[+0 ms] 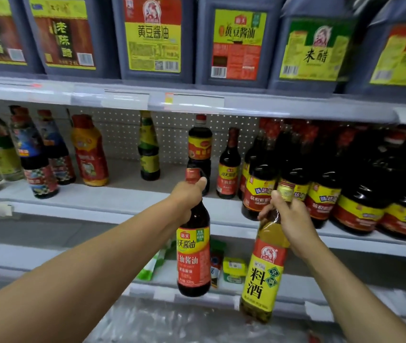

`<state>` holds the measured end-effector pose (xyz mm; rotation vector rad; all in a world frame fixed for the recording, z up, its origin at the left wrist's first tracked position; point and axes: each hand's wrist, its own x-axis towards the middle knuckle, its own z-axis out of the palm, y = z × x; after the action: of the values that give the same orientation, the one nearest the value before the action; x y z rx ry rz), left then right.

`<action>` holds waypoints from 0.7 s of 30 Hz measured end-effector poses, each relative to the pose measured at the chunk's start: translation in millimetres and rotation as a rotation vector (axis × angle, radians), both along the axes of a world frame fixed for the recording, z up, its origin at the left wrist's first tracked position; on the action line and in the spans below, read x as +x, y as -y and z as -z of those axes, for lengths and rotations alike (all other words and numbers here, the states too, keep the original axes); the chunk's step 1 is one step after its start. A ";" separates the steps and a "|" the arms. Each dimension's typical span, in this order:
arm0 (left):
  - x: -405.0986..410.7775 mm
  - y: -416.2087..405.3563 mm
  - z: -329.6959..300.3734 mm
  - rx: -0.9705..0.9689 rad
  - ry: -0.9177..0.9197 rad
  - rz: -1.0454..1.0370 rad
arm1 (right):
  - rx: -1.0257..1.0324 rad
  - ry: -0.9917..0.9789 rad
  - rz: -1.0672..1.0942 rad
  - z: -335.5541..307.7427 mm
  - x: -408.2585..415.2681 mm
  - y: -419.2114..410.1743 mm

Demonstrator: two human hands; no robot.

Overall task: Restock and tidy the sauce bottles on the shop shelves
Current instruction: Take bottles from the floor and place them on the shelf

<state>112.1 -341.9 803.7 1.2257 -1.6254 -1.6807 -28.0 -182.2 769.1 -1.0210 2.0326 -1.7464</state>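
- Holding two bottles up in front of the shop shelves, we grip one in each hand by the neck.
- Our left hand [189,196] curls round the neck of a dark soy sauce bottle [193,256], thumb lying along its red cap; the body with its red and yellow label hangs below the fist.
- Our right hand [287,219] wraps the neck of a cooking wine bottle [265,276] just under its gold cap; the pale yellow body, tilted slightly, hangs below and left of the palm.
- Both bottles are in the air, near each other but apart, in front of the middle shelf [113,201].
- On that shelf, behind the left hand, stand a tall dark bottle with a red cap [200,142] and a smaller soy sauce bottle [229,167].
- To the right, a crowded group of dark bottles with yellow and red labels [333,184] fills the shelf.
- To the left stand several mixed bottles [48,154], spaced apart.
- The top shelf carries large grey jugs [152,35] of soy sauce and vinegar.
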 end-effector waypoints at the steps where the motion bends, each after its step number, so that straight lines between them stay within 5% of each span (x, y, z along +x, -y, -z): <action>1: -6.5 2.0 -2.8 -0.009 -0.008 0.001 | -0.006 0.000 0.012 -0.6 -3.9 -1.5; 21: -139.0 54.4 -16.4 -0.109 -0.092 -0.049 | -0.100 -0.027 0.006 -35.9 -77.8 46.2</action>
<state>-26.9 -396.3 820.1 1.1104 -1.5971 -1.5741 -105.7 -228.4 805.0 -1.0749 1.9838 -1.8640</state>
